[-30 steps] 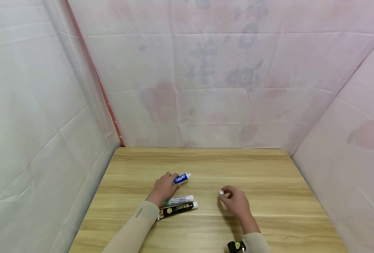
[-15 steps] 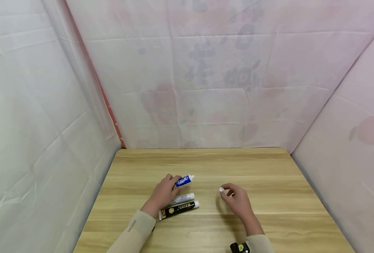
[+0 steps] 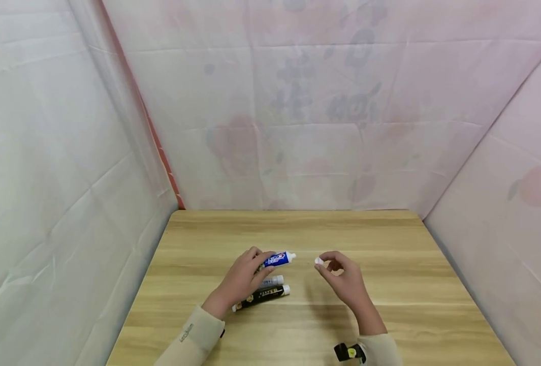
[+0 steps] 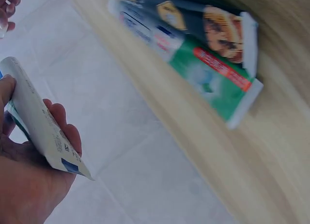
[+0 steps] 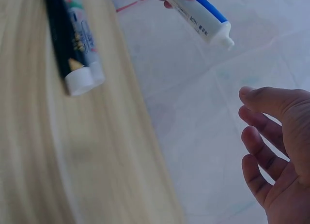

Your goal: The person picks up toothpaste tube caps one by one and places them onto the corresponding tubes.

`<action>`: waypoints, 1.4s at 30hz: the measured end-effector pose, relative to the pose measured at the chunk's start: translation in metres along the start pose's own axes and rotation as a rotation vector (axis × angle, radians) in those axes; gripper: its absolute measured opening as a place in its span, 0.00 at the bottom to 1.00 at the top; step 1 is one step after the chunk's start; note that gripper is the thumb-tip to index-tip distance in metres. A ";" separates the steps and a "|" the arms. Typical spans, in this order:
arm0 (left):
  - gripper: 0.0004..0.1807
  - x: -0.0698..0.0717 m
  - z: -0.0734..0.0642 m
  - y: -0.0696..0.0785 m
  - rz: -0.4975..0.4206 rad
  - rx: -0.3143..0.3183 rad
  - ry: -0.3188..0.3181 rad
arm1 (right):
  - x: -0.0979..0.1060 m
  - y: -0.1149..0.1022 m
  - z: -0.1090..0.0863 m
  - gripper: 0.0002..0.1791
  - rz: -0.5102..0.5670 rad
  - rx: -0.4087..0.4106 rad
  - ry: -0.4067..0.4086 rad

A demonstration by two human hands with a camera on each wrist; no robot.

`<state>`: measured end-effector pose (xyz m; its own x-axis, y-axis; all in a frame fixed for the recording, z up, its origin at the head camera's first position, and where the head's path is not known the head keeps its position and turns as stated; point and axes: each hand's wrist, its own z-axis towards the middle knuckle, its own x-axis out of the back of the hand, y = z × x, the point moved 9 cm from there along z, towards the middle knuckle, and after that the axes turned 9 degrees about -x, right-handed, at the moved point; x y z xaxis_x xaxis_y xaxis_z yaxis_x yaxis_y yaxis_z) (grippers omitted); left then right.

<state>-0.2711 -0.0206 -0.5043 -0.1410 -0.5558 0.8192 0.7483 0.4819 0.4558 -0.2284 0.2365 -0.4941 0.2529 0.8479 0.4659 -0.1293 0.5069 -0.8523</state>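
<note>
My left hand [image 3: 240, 279] grips a blue and white toothpaste tube [image 3: 277, 260] above the table. The tube's bare white nozzle [image 5: 227, 42] points toward my right hand [image 3: 347, 282]. Between thumb and finger, the right hand pinches a small white cap [image 3: 318, 261], a short gap away from the nozzle. In the right wrist view the cap is hidden behind the thumb. Under the left hand, a black toothpaste tube [image 3: 263, 297] and a green and white toothpaste tube [image 4: 208, 79] lie side by side on the table, both with white caps.
The wood-grain table [image 3: 389, 305] has its far edge close to a pale printed cloth wall [image 3: 307, 152]. More cloth hangs along the left and right sides. A black strap device [image 3: 350, 352] sits on the right wrist.
My left hand has lifted and moved right with the toothpaste tube, bringing its nozzle closer to the cap. The right hand has moved slightly forward, still pinching the cap.
</note>
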 end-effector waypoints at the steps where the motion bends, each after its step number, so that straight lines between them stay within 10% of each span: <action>1: 0.26 0.002 0.001 0.003 0.000 -0.009 0.002 | 0.001 -0.005 0.001 0.09 0.007 0.011 0.004; 21: 0.25 0.012 0.009 0.029 0.098 -0.060 -0.028 | -0.014 -0.045 -0.006 0.13 -0.044 0.232 -0.035; 42: 0.23 0.011 0.006 0.035 0.096 -0.099 -0.062 | -0.025 -0.032 -0.004 0.10 -0.042 0.119 -0.182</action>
<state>-0.2510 -0.0057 -0.4775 -0.1033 -0.4663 0.8786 0.8202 0.4598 0.3404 -0.2268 0.1988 -0.4796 0.0843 0.8342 0.5450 -0.2371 0.5481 -0.8021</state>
